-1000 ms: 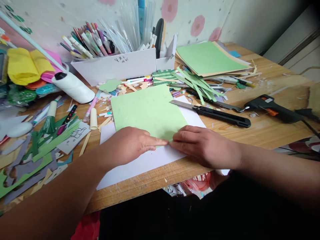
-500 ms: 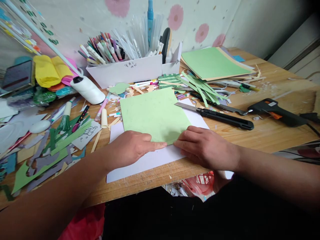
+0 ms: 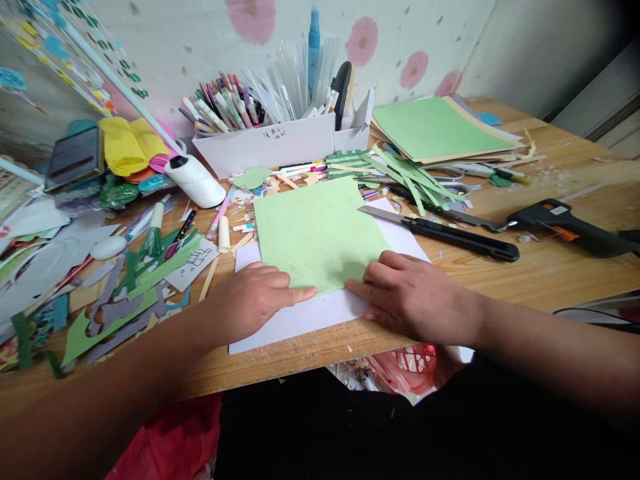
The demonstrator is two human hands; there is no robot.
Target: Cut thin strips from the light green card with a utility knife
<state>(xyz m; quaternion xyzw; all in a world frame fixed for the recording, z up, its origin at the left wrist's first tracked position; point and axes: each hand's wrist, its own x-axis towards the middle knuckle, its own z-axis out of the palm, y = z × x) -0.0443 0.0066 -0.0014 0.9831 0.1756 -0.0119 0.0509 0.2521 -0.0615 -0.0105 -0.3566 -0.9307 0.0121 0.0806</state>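
Compared with a second ago, your fingertips have split apart: they met at the near edge of the light green sheet (image 3: 320, 233), and now there's a gap between them along that edge. Your left hand (image 3: 255, 300) has slid toward the lower left, index finger stretched out flat and pressing the near edge. Your right hand (image 3: 415, 297) lies flat too, fingers pressing the near right corner; neither hand grips anything.

The green sheet sits mid-frame on a white sheet (image 3: 320, 317), whose near edge comes almost to the table's front edge (image 3: 300, 360). Just right of the green sheet lies the utility knife (image 3: 445, 233), blade out, with the glue gun (image 3: 565, 223) further right. Paper scraps (image 3: 125, 293) crowd the left. The open wood is at the right, below the knife.
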